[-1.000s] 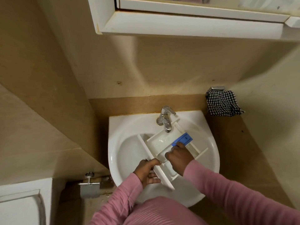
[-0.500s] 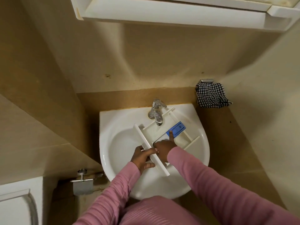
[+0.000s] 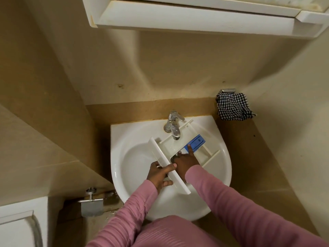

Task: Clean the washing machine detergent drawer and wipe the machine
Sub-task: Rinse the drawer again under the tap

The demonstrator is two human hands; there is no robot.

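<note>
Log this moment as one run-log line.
left hand grips drawer front | right hand touches blue insert | drawer in sink

Both arms, in pink sleeves [image 3: 231,202], reach forward with the wrists close together. The left hand [image 3: 160,174] curls fingers and thumb round the front panel of the drawer [image 3: 161,154]. The right hand [image 3: 185,162] lies just beyond those fingers, its index finger stretched straight ahead.

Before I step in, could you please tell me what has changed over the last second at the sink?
The drawer slid a little further back under the tap. The right hand stretched its index finger onto the blue insert. The left hand still grips the drawer's front; the checked cloth still hangs by the sink.
</note>
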